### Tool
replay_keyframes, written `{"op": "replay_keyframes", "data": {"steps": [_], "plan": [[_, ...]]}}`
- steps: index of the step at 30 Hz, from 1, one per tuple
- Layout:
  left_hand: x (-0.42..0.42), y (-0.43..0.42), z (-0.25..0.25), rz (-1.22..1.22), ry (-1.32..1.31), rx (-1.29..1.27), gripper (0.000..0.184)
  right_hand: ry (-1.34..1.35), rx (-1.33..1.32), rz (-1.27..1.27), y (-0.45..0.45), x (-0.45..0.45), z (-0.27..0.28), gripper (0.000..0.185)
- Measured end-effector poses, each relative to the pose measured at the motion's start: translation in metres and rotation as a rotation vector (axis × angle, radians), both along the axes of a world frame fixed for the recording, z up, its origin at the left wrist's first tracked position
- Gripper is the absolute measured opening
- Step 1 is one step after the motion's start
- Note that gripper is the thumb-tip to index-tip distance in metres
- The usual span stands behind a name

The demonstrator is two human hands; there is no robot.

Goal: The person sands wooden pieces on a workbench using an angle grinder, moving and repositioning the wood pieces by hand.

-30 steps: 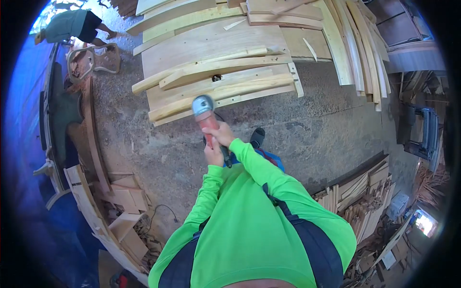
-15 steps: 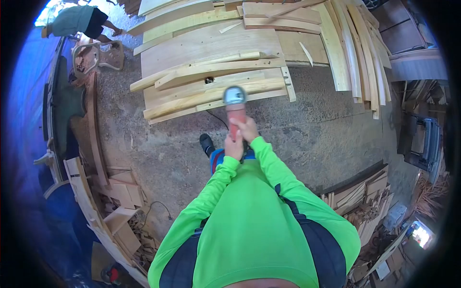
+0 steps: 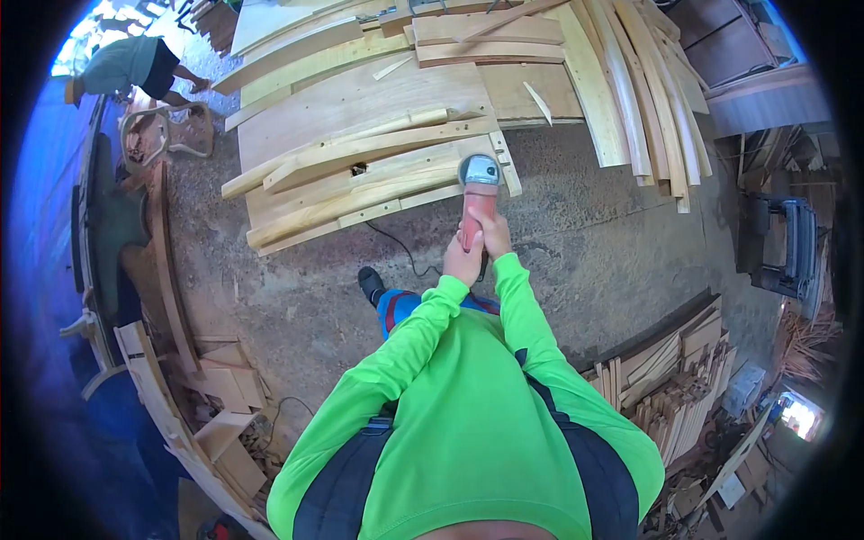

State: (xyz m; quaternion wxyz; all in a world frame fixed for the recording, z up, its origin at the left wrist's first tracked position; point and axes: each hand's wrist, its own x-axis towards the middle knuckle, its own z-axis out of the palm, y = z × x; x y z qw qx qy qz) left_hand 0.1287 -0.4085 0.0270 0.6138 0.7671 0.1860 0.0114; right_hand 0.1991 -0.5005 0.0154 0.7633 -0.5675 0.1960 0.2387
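Both of my hands are wrapped around a red angle grinder [image 3: 479,209] with a silver head, which points away from me. My left hand [image 3: 463,262] closes on the rear of its body, and my right hand [image 3: 492,234] grips further forward on the right side. The grinder's head appears over the right end of a rounded pale wooden piece [image 3: 360,200]; whether it touches the wood I cannot tell. A dark cord [image 3: 396,241] trails on the floor beside it. Another long curved wooden piece [image 3: 378,142] lies just behind on the wide board [image 3: 324,103].
More planks [image 3: 630,81] are laid out at the back right. A person [image 3: 130,67] bends over near a wooden chair frame [image 3: 166,135] at far left. Stacked offcuts [image 3: 675,378] stand at right, with scrap wood [image 3: 236,373] at left. Concrete floor [image 3: 576,234] runs between.
The grinder and both hands have moved right along the wooden piece, to its right end. My view has turned a little, so the planks appear further left.
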Motion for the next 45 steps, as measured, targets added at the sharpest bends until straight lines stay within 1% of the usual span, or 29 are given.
{"op": "replay_keyframes", "data": {"steps": [2, 3, 6, 7, 8, 9, 10, 12, 14, 15, 16, 17, 19, 20, 22, 23, 25, 26, 27, 29, 30, 32, 34, 35, 38, 40, 41, 43, 45], "plan": [[0.002, -0.004, -0.006, 0.009, 0.005, -0.011, 0.039, -0.005, -0.011, 0.022, -0.003, 0.002, -0.004, 0.031], [-0.001, 0.005, 0.005, -0.033, 0.078, -0.133, 0.040, -0.024, -0.031, 0.049, 0.008, -0.002, -0.001, 0.032], [-0.029, 0.026, -0.013, 0.160, 0.068, -0.088, 0.040, -0.113, -0.073, 0.207, 0.046, -0.014, -0.007, 0.040], [-0.038, 0.035, -0.012, 0.205, 0.099, -0.083, 0.040, -0.112, -0.050, 0.294, 0.058, -0.018, -0.001, 0.041], [-0.044, 0.043, -0.011, 0.248, 0.126, -0.079, 0.040, -0.192, -0.130, 0.360, 0.069, -0.020, 0.010, 0.042], [-0.044, 0.047, -0.006, 0.282, 0.026, -0.093, 0.041, -0.244, -0.170, 0.401, 0.079, -0.021, 0.008, 0.042], [-0.043, 0.049, -0.003, 0.314, 0.000, -0.202, 0.042, -0.292, -0.212, 0.442, 0.083, -0.021, 0.005, 0.042], [-0.040, 0.047, 0.005, 0.297, 0.109, -0.234, 0.041, -0.222, -0.200, 0.392, 0.074, -0.017, -0.001, 0.040], [-0.026, 0.033, 0.007, 0.223, 0.029, -0.155, 0.040, -0.149, -0.153, 0.301, 0.062, -0.012, -0.001, 0.040], [-0.019, 0.026, -0.016, 0.179, -0.011, -0.193, 0.040, -0.113, -0.111, 0.233, 0.048, -0.006, 0.002, 0.041], [-0.010, 0.015, -0.021, 0.145, 0.010, -0.120, 0.040, -0.079, -0.068, 0.163, 0.034, 0.000, 0.005, 0.042], [0.001, 0.007, 0.005, 0.072, 0.063, -0.096, 0.042, -0.040, -0.064, 0.111, 0.019, 0.006, 0.002, 0.041], [0.018, -0.012, 0.009, 0.015, 0.111, -0.058, 0.051, 0.021, -0.077, 0.031, -0.009, 0.019, 0.003, 0.038], [0.026, -0.018, 0.003, -0.049, 0.268, 0.071, 0.054, 0.045, -0.096, 0.005, -0.019, 0.023, 0.010, 0.035], [0.032, -0.026, 0.007, -0.076, 0.294, 0.135, 0.055, 0.019, -0.041, -0.058, -0.024, 0.021, 0.017, 0.036], [0.029, -0.023, 0.008, -0.085, 0.229, 0.050, 0.055, 0.007, -0.013, -0.087, -0.024, 0.020, 0.018, 0.036], [0.016, -0.009, 0.007, -0.094, 0.096, -0.115, 0.054, -0.036, -0.060, 0.007, -0.011, 0.010, 0.014, 0.035], [0.004, -0.001, 0.003, -0.047, 0.090, -0.123, 0.053, -0.056, -0.082, 0.055, -0.002, 0.002, 0.010, 0.035], [-0.012, 0.008, -0.007, 0.000, 0.084, -0.131, 0.051, -0.042, -0.012, 0.084, 0.009, -0.008, -0.014, 0.030], [-0.043, 0.027, -0.026, 0.106, 0.051, -0.141, 0.048, -0.120, -0.029, 0.200, 0.038, -0.031, -0.004, 0.028], [-0.059, 0.035, -0.034, 0.162, 0.026, -0.144, 0.046, -0.060, 0.054, 0.313, 0.049, -0.039, -0.012, 0.028], [-0.071, 0.043, -0.036, 0.247, -0.015, -0.164, 0.044, -0.146, 0.014, 0.413, 0.072, -0.050, -0.024, 0.028], [-0.071, 0.046, -0.029, 0.307, -0.049, -0.200, 0.043, -0.205, -0.054, 0.413, 0.072, -0.047, -0.020, 0.028], [-0.068, 0.044, -0.026, 0.272, -0.003, -0.154, 0.043, -0.235, -0.090, 0.413, 0.072, -0.045, -0.018, 0.027], [-0.050, 0.025, -0.031, 0.151, -0.015, -0.201, 0.044, -0.024, 0.063, 0.279, 0.039, -0.035, -0.021, 0.028], [-0.037, 0.014, -0.025, 0.059, -0.006, -0.140, 0.050, -0.005, -0.055, 0.147, 0.020, -0.030, 0.011, 0.027], [-0.033, 0.012, -0.027, -0.003, 0.098, -0.117, 0.055, -0.026, -0.035, 0.105, 0.012, -0.029, 0.005, 0.027], [-0.028, 0.008, -0.025, -0.002, 0.095, -0.058, 0.056, -0.062, 0.003, 0.027, 0.005, -0.028, -0.010, 0.027], [-0.032, 0.015, -0.024, 0.003, 0.132, -0.005, 0.055, -0.079, 0.019, 0.058, 0.017, -0.030, -0.016, 0.027]]}}
